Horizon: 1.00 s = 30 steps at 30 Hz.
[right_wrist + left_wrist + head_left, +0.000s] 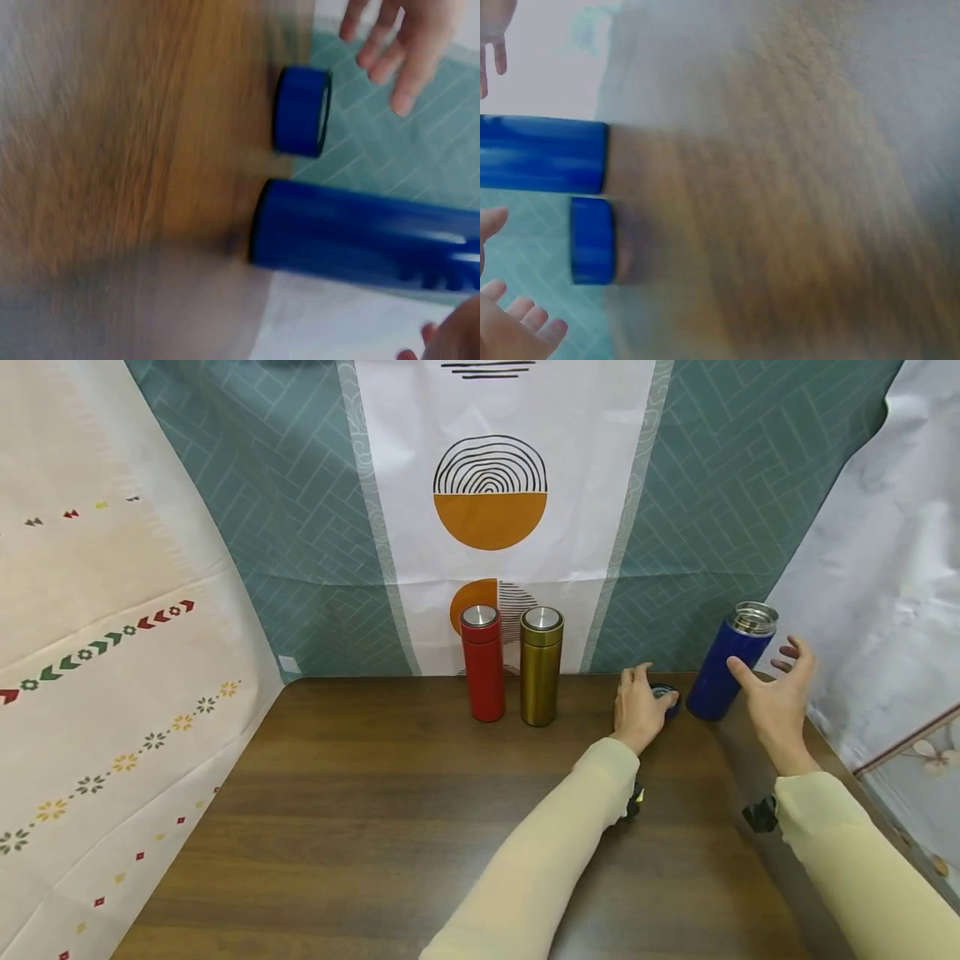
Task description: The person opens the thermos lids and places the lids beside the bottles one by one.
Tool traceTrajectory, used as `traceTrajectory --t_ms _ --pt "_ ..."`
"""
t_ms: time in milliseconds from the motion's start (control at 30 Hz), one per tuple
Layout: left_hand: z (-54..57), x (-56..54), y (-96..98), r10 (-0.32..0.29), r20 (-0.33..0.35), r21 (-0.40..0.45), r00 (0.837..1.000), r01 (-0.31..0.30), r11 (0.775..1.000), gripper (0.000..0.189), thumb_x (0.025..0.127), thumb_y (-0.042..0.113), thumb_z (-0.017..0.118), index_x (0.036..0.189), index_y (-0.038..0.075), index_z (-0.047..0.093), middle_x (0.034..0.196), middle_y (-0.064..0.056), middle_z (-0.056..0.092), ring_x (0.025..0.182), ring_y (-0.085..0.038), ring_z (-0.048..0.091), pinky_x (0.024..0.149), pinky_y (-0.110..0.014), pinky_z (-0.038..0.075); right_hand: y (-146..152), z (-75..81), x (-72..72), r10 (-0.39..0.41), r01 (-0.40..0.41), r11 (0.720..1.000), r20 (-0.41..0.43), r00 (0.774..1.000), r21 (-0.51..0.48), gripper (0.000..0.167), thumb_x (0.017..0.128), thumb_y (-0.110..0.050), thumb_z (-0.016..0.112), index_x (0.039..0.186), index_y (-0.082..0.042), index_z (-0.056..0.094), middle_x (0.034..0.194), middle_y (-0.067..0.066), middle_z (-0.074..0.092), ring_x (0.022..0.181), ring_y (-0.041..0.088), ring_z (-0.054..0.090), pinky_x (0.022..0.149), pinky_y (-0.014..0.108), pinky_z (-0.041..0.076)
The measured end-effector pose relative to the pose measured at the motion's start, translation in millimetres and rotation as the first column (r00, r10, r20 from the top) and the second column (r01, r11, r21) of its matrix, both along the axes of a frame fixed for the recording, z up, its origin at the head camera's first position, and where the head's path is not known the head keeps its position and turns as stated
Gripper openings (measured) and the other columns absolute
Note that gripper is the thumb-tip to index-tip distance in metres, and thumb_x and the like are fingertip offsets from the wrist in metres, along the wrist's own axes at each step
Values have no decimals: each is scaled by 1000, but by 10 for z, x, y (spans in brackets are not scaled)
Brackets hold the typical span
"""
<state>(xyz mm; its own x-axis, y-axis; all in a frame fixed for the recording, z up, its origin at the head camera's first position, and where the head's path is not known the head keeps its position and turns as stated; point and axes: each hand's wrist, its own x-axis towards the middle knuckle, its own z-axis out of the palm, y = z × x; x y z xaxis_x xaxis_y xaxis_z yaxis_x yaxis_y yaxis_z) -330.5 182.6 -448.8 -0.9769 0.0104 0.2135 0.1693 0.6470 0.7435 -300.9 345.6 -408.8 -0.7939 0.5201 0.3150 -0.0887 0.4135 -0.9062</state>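
Observation:
A blue thermos flask (727, 668) stands uncapped on the table, its bare steel neck showing. Just left of it lies its round blue lid (664, 696), seen from the side as a short blue cylinder (592, 240) in the left wrist view. My left hand (639, 703) hovers beside the lid, fingers spread and relaxed; both wrist views show a gap between them. To the right of the flask is my right hand (780, 703), thumb and fingers parted and loosely bent, gripping nothing. The right wrist view has the flask (360, 234) apart from that hand's fingers.
A red thermos flask (483, 664) and a gold one (541, 667) stand capped side by side near the back of the brown wooden table (420, 827). Patterned cloth (300, 527) hangs behind the table, with pale cloth at both sides.

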Motion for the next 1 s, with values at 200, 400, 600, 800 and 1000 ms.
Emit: traceTrajectory --t_ms 200,400,600,800,1000 --pt "246 139 -296 -171 -49 108 984 175 979 49 102 37 68 147 22 55 138 2 57 122 -13 60 98 -24 51 -243 143 156 -57 58 998 -243 968 -3 60 92 -22 79 144 -20 49 129 -14 47 113 3 49 97 21 36" --pt "377 319 -525 -234 -133 201 963 258 945 41 103 31 66 142 18 61 133 -1 62 126 -16 59 104 -25 47 -539 177 277 57 -47 998 -345 937 36 54 91 -14 79 140 -13 55 126 -8 53 111 7 54 98 24 36" --pt "450 473 -763 -249 -201 248 947 296 923 37 103 25 67 138 15 63 130 -3 65 123 -13 60 103 -21 46 -810 183 371 143 -128 990 -348 927 67 54 92 -12 78 139 -5 54 128 -5 55 116 14 55 102 26 37" --pt "488 578 -1000 -260 -250 312 933 332 890 35 103 19 67 136 10 63 129 -8 65 120 -14 62 102 -27 51 -1165 393 601 203 -194 979 -361 910 62 50 93 -2 72 136 11 50 126 4 56 117 33 53 104 31 38" --pt "546 657 -1202 -228 -290 369 929 329 869 33 103 19 66 134 9 64 128 -12 66 119 -15 62 101 -30 52 -1407 508 763 257 -249 966 -387 886 71 47 94 2 70 133 16 49 127 22 55 117 35 53 104 33 38"
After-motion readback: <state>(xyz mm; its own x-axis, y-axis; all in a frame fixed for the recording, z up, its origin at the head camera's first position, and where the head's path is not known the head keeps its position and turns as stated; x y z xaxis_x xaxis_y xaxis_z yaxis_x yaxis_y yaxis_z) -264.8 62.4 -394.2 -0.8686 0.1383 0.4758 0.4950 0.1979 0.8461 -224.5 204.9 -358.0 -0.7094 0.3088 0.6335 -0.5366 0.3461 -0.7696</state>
